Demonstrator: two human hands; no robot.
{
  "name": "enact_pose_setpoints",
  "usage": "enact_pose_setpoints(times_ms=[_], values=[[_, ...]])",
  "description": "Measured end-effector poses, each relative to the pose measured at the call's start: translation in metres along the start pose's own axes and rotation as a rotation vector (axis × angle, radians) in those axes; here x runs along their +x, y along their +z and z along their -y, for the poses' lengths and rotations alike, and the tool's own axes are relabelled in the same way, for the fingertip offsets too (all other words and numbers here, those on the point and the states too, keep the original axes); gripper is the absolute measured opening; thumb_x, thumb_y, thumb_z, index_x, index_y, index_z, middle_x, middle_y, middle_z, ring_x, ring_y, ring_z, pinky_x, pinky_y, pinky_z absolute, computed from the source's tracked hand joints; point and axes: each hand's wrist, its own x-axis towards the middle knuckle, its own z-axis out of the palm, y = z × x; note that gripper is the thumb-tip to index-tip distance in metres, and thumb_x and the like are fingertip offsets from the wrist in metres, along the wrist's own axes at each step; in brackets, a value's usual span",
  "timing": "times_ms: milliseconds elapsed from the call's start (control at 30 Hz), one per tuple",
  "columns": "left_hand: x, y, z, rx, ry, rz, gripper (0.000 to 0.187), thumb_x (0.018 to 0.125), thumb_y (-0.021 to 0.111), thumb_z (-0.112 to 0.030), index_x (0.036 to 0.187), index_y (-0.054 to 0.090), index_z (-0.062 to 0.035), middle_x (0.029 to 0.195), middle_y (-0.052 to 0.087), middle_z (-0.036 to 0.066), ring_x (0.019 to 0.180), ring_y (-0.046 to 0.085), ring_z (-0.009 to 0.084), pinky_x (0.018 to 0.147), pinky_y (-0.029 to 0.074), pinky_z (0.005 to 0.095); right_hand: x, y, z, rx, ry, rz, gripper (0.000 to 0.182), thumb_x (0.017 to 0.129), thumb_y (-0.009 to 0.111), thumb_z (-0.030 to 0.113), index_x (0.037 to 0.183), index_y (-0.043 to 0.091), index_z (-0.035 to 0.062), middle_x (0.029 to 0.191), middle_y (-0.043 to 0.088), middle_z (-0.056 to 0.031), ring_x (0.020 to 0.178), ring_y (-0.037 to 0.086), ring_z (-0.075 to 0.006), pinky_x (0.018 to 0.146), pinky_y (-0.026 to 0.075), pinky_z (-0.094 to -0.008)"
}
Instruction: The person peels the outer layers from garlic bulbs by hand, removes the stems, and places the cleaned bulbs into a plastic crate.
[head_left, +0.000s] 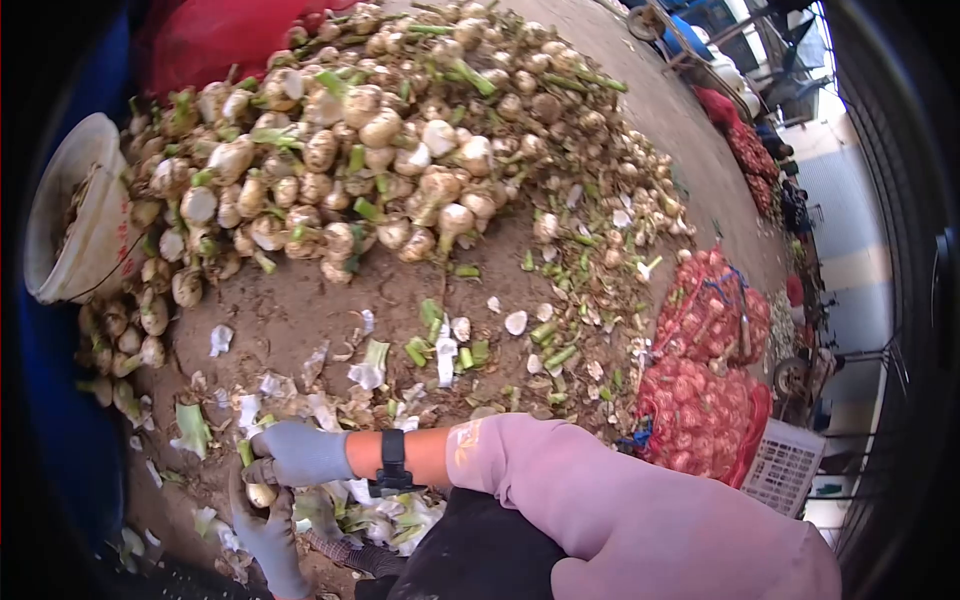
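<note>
Both of my hands wear grey gloves and meet low on the left, close to the ground. A pale garlic bulb (262,495) with a short green stem (246,453) is between them. My left hand (265,530) is closed around the bulb from below, fingers and thumb on either side of it. My right hand (298,456), with a black watch (393,462) on the wrist, is closed at the stem end; its fingertips are partly hidden. Peeled leaf scraps (190,430) lie on the dirt around my hands.
A large heap of garlic bulbs (320,150) spreads ahead. A white bucket (80,210) stands at the left. Filled red mesh bags (700,415) and a white plastic crate (785,465) are to the right. Cut green stems (465,355) litter the ground (280,305).
</note>
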Motion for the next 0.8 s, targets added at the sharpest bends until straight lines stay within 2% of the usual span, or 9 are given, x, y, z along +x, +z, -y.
enact_pose_setpoints(times_ms=[200, 333, 400, 467, 533, 600, 633, 700, 800], values=[[-0.012, 0.011, 0.008, 0.052, 0.057, -0.054, 0.069, 0.077, 0.072, 0.003, 0.138, 0.039, 0.0039, 0.132, 0.05, 0.015, 0.116, 0.053, 0.0213, 0.099, 0.045, 0.0329, -0.022, 0.017, -0.013, -0.013, 0.012, -0.129, 0.034, 0.092, 0.054, 0.03, 0.084, 0.059, -0.0026, 0.078, 0.061, -0.0271, 0.077, 0.061, -0.0445, 0.067, 0.047, -0.0489], [-0.017, 0.023, -0.008, 0.068, -0.039, 0.01, 0.071, 0.079, 0.078, -0.017, 0.137, 0.041, 0.0006, 0.126, 0.054, 0.013, 0.11, 0.056, 0.0196, 0.09, 0.05, 0.03, -0.039, 0.006, -0.019, -0.046, 0.011, -0.171, 0.02, 0.081, 0.058, 0.019, 0.086, 0.059, -0.0006, 0.076, 0.062, -0.025, 0.077, 0.062, -0.0431, 0.069, 0.048, -0.0481], [-0.02, 0.027, -0.007, -0.215, -0.095, 0.145, 0.06, 0.093, 0.059, -0.04, 0.141, 0.04, -0.009, 0.11, 0.057, 0.008, 0.073, 0.058, 0.0113, 0.056, 0.047, 0.019, -0.051, -0.004, -0.02, -0.155, -0.018, -0.15, 0.021, 0.075, 0.062, 0.019, 0.087, 0.06, 0.0027, 0.075, 0.063, -0.0223, 0.076, 0.062, -0.0421, 0.068, 0.048, -0.0483], [-0.019, 0.051, -0.016, -0.665, -0.326, -0.049, 0.059, 0.095, 0.05, -0.049, 0.139, 0.041, -0.0113, 0.097, 0.058, 0.007, 0.06, 0.052, 0.01, 0.053, 0.044, 0.0179, -0.06, -0.014, -0.017, -0.266, -0.053, -0.151, 0.02, 0.071, 0.064, 0.018, 0.086, 0.058, 0.0049, 0.073, 0.063, -0.0191, 0.074, 0.062, -0.0414, 0.067, 0.048, -0.0493], [-0.016, 0.051, -0.016, -0.535, -0.287, 0.054, 0.058, 0.096, 0.042, -0.056, 0.134, 0.046, -0.0131, 0.089, 0.059, 0.005, 0.061, 0.051, 0.0088, 0.051, 0.041, 0.0173, -0.056, -0.013, -0.029, -0.358, -0.079, -0.189, 0.031, 0.071, 0.069, 0.025, 0.094, 0.061, 0.0053, 0.077, 0.065, -0.0178, 0.078, 0.064, -0.0383, 0.07, 0.05, -0.046], [-0.009, 0.046, 0.014, -0.508, -0.275, -0.039, 0.064, 0.092, 0.043, -0.062, 0.134, 0.045, -0.0131, 0.089, 0.061, 0.003, 0.065, 0.053, 0.0086, 0.053, 0.044, 0.0207, -0.06, -0.008, -0.041, 0.043, -0.167, -0.432, 0.045, 0.073, 0.073, 0.032, 0.107, 0.062, 0.0055, 0.088, 0.067, -0.0176, 0.085, 0.066, -0.0338, 0.076, 0.052, -0.0403], [-0.01, 0.047, 0.011, -0.494, -0.333, 0.024, 0.067, 0.092, 0.054, -0.052, 0.142, 0.037, -0.0121, 0.096, 0.061, 0.002, 0.069, 0.056, 0.0092, 0.056, 0.047, 0.0223, -0.059, -0.027, -0.034, 0.221, 0.004, -0.104, 0.052, 0.077, 0.074, 0.034, 0.118, 0.059, 0.0044, 0.101, 0.068, -0.0156, 0.092, 0.067, -0.0268, 0.082, 0.052, -0.0358], [-0.008, 0.056, -0.026, -0.194, -0.266, 0.149, 0.072, 0.087, 0.065, -0.007, 0.148, 0.027, -0.0096, 0.099, 0.06, 0.002, 0.078, 0.057, 0.0091, 0.066, 0.05, 0.0232, -0.059, -0.033, -0.039, 0.411, -0.085, -0.069, 0.038, 0.083, 0.07, 0.022, 0.112, 0.061, 0.0002, 0.097, 0.07, -0.0114, 0.089, 0.064, -0.0168, 0.081, 0.052, -0.0342], [-0.001, 0.044, -0.018, -0.128, -0.199, 0.114, 0.068, 0.089, 0.064, -0.014, 0.145, 0.028, -0.001, 0.1, 0.056, 0.008, 0.077, 0.056, 0.01, 0.067, 0.05, 0.0241, -0.051, -0.033, -0.04, 0.177, 0.083, -0.094, 0.028, 0.083, 0.067, 0.014, 0.106, 0.063, -0.0012, 0.092, 0.07, -0.0128, 0.084, 0.065, -0.0175, 0.074, 0.051, -0.0333]])
